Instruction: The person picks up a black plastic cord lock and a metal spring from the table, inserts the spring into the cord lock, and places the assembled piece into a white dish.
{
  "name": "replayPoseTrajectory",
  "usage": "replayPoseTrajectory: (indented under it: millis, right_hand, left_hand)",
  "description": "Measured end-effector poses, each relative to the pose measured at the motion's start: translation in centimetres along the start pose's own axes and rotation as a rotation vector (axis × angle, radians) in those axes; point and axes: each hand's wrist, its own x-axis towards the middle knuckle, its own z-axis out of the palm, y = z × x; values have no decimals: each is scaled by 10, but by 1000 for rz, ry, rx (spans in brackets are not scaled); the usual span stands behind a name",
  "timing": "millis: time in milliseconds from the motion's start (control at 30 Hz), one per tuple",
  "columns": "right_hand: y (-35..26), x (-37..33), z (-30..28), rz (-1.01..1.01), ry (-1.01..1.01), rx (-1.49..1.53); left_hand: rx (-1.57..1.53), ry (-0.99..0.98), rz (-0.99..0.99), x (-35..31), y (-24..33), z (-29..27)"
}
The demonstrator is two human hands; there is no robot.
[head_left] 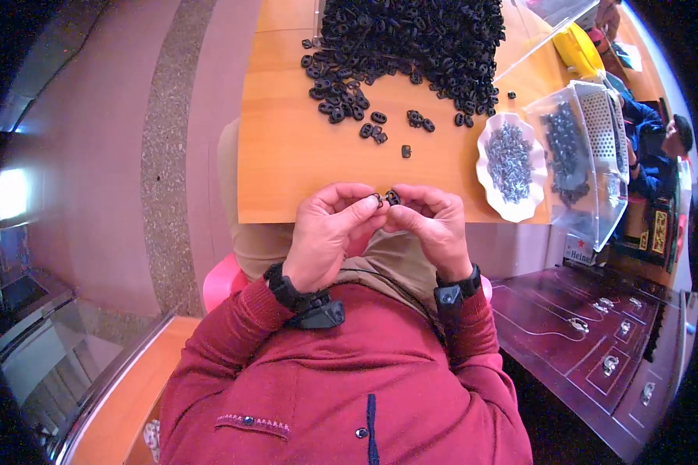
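Close together just off the table's front edge, my two hands work in front of my body. My right hand pinches a small black plastic cord lock part between thumb and finger. A tiny dark piece sits at the thumb and fingertip of my left hand; it is too small to make out. The two pieces nearly meet. Beyond my hands lie loose black two-hole cord lock parts, with one single piece nearest to me.
A big heap of black parts covers the table's far side. At right stand a white scalloped dish of small metal springs and a clear bin with dark pieces. Farther right is another person in blue.
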Motion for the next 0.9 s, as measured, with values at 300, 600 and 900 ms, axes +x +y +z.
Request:
replayPoseTrajectory:
  millis: [300,600,900]
  right_hand:
    - [0,0,2,40,17,32]
    - [4,-3,7,10,93,51]
    - [4,-3,10,-9,105,57]
  left_hand:
    - [32,23,-2,1,-1,2]
    - [114,78,33,-1,0,3]
    - [119,79,34,-2,-2,1]
